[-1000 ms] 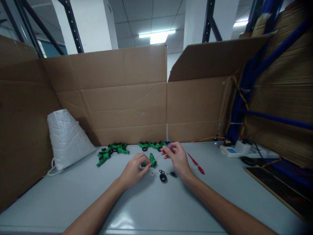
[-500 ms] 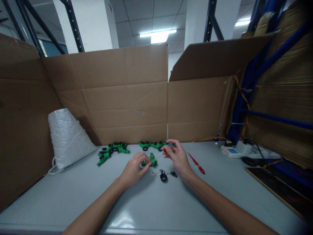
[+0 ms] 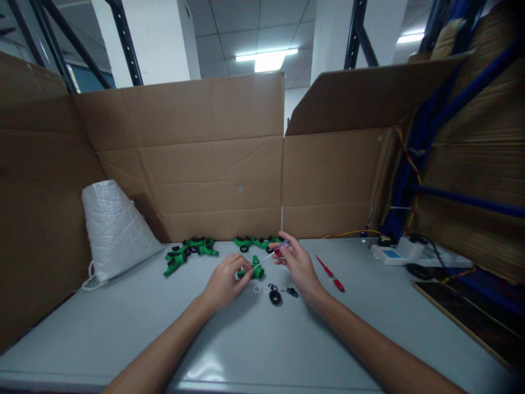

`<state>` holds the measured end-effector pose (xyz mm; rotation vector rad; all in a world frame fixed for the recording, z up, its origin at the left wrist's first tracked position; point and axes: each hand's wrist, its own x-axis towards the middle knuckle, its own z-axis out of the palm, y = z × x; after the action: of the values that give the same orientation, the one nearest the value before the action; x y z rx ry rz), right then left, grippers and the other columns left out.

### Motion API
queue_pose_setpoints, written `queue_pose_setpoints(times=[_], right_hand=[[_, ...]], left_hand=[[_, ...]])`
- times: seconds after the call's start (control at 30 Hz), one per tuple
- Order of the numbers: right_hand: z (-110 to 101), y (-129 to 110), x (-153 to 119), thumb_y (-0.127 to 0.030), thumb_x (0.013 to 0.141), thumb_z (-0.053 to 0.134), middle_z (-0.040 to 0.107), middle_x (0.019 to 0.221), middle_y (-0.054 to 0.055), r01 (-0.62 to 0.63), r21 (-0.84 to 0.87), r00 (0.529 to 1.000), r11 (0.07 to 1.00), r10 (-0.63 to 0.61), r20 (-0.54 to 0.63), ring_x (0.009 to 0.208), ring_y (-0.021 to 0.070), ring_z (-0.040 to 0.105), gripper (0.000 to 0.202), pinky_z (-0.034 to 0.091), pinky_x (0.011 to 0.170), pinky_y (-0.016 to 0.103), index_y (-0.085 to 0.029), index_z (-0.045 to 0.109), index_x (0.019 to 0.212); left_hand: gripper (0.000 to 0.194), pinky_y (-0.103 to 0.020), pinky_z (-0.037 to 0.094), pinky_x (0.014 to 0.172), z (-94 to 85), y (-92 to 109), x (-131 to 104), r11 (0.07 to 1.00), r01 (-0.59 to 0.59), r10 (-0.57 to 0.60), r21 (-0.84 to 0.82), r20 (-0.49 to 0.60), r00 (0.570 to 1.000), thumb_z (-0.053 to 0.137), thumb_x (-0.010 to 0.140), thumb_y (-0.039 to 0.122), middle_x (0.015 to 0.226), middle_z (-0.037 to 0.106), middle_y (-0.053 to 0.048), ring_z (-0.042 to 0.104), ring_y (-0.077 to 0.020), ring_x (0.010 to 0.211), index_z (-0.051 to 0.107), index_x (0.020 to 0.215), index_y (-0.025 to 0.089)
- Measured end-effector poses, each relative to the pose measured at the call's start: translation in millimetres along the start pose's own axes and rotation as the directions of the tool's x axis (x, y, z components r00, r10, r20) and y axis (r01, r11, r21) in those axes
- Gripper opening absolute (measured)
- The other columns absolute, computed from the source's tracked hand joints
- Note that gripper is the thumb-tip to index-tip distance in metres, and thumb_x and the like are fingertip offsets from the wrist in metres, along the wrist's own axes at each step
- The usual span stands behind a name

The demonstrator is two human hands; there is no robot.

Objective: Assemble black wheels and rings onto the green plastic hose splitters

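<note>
My right hand (image 3: 298, 265) is closed round the reddish-purple handle of a thin screwdriver (image 3: 264, 260), its shaft slanting down to the left. At the shaft's tip, my left hand (image 3: 227, 278) is pinched shut; whatever sits between its fingertips is too small to make out. A green plastic pipe fitting (image 3: 257, 269) is right by the left fingertips, partly hidden by them; whether they touch it I cannot tell. Just in front lie a black ring-shaped part (image 3: 275, 297), a pale washer (image 3: 257, 288), small black rings (image 3: 272, 287) and a small black piece (image 3: 292, 292).
Green fittings with black parts form two groups, one at left (image 3: 191, 249) and one at the back (image 3: 254, 242). A red screwdriver (image 3: 330, 273) lies right of my hand. Beyond are a silvery bag (image 3: 117, 232), a power strip (image 3: 394, 254), a dark panel (image 3: 463, 314) and cardboard walls (image 3: 205, 164).
Both hands keep nearly the same place. The right fingers have shifted slightly on the screwdriver handle, and the whole view has moved a little.
</note>
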<state>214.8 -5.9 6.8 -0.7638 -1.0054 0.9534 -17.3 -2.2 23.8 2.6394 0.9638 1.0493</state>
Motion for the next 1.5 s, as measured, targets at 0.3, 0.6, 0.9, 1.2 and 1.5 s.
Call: queue_pose_setpoints(times=[0.3,0.6,0.9,1.2,1.5], right_hand=[[1.0,-2.6,0.1,-0.055,0.078,0.085,0.077,0.087,0.003,0.036,-0.002,0.999,0.999,-0.036,0.002,0.071,0.0190,0.069,0.050,0.057,0.066,0.031,-0.025,0.057,0.106],[1.1,-2.1,-0.4,-0.057,0.081,0.083,0.075,0.085,0.002,0.068,-0.017,0.997,0.998,-0.068,0.024,0.068,0.0175,0.067,0.048,0.056,0.066,0.031,-0.025,0.056,0.104],[3.3,-3.5,-0.5,-0.060,0.076,0.086,0.072,0.078,0.000,0.103,-0.051,0.994,0.993,-0.104,-0.015,0.066,0.0173,0.066,0.051,0.056,0.063,0.029,-0.024,0.055,0.097],[3.2,-2.8,-0.4,-0.063,0.072,0.087,0.070,0.077,0.000,0.062,-0.032,0.997,0.998,-0.063,-0.038,0.069,0.0180,0.067,0.056,0.058,0.064,0.031,-0.024,0.054,0.091],[1.6,1.3,0.1,-0.062,0.074,0.086,0.071,0.080,0.001,0.058,-0.027,0.998,0.998,-0.059,-0.023,0.067,0.0168,0.066,0.055,0.058,0.065,0.031,-0.023,0.054,0.093]], left_hand=[[0.011,-0.036,0.048,0.091,-1.4,3.8,0.7,1.000,-0.005,0.005,0.000,0.044,0.999,0.059,0.101,0.025,0.097,0.070,-0.005,0.062,-0.0234,0.098,0.068,0.095,0.022],[0.009,-0.036,0.048,0.091,-2.9,5.8,0.4,1.000,-0.004,0.005,-0.007,0.061,0.998,0.061,0.100,0.024,0.098,0.069,-0.005,0.062,-0.0234,0.098,0.068,0.096,0.022],[0.010,-0.036,0.048,0.091,-4.9,10.2,1.7,1.000,-0.012,0.012,-0.009,0.070,0.997,0.060,0.100,0.025,0.098,0.069,-0.006,0.062,-0.0238,0.099,0.069,0.096,0.022],[0.009,-0.034,0.048,0.092,-5.3,10.8,0.6,1.000,-0.006,0.007,-0.017,0.077,0.997,0.060,0.099,0.023,0.100,0.069,-0.005,0.062,-0.0228,0.101,0.068,0.096,0.022],[0.008,-0.035,0.047,0.094,-3.6,7.7,0.5,1.000,-0.005,0.006,-0.013,0.090,0.996,0.061,0.099,0.022,0.101,0.069,-0.005,0.062,-0.0229,0.102,0.069,0.098,0.022]])
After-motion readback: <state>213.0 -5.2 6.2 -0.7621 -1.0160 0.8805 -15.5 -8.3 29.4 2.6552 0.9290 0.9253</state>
